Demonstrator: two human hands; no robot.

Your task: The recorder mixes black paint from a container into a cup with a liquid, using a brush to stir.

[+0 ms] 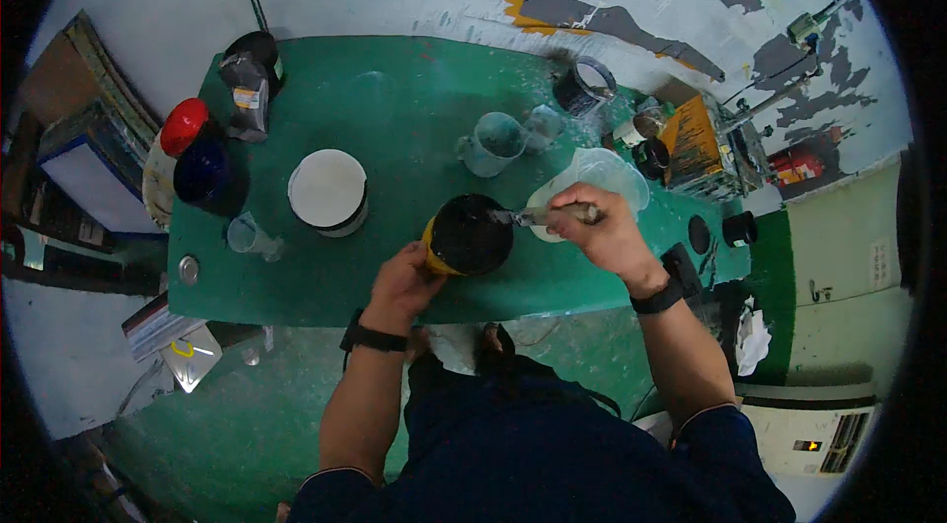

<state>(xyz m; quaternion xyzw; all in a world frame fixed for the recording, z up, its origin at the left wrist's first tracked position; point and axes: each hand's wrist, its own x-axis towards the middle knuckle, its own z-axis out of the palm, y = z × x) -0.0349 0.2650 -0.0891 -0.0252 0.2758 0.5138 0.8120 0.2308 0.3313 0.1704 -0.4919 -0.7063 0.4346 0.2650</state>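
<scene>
My left hand [404, 284] is closed round the side of a yellow tub [434, 252] near the table's front edge. The tub's round top shows a dark black inside or content. In my right hand [604, 227] is a spatula [534, 217] with a pale, worn handle. Its metal end reaches over the tub's right rim; where the tip sits against the dark content cannot be made out. Just behind my right hand stands a translucent plastic bucket [614, 171]. A white-lidded dark tub [327, 189] is left of my left hand.
Plastic measuring cups [495, 143] stand mid-table, with a dark can [585, 87] behind them. Red [184, 126] and blue [202, 174] containers, a grey pouch [248, 97] and a small clear cup [250, 236] are at left. A paint-stained box [698, 145] and small cans are at right.
</scene>
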